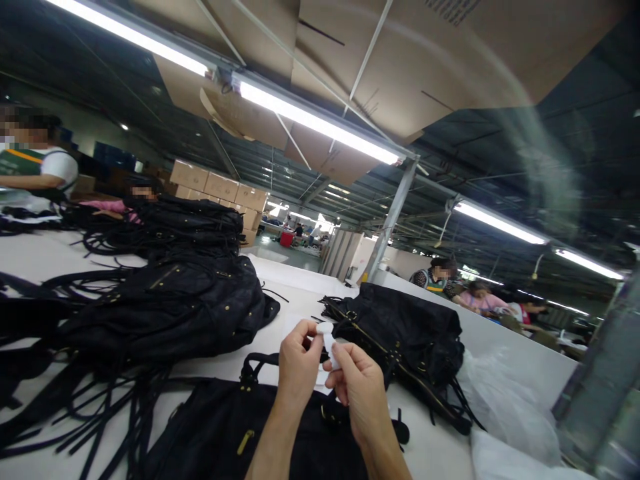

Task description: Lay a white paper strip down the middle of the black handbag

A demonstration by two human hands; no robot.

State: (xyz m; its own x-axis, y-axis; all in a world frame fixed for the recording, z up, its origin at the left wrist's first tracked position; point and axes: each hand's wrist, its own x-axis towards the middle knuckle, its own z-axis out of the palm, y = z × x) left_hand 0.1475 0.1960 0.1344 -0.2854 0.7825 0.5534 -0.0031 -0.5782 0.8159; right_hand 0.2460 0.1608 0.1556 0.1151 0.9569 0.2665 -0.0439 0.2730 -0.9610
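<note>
At the far left, well beyond the front bag (pixel 210 427), a person in a green apron (pixel 35 163) is seen beside the counter (pixel 25 257). Nearer, to the left of the front bag, a heap of black bags (pixel 185 300) is spread on the counter, with loose black straps (pixel 100 413) trailed down along the front bag's left side. The front bag itself is laid below both hands, its carrying handle (pixel 257 360) raised at the far edge and a brass-coloured zip pull (pixel 245 442) shown on its near face.

Above the front bag, a white slip (pixel 327 341), perhaps paper or thin cloth, is held up between the hands. Its upper left end is pinched by the left hand (pixel 300 353), thumb and forefinger pressed together in the grip. Its lower right part is pinched between thumb and fingers in the grip of the right hand (pixel 357 380).

Beyond the front bag and to its right, another black bag (pixel 415 320) is rested on the counter, a long zip run along its side. Farther right of the front bag, crumpled clear plastic (pixel 505 393) is gathered.
</note>
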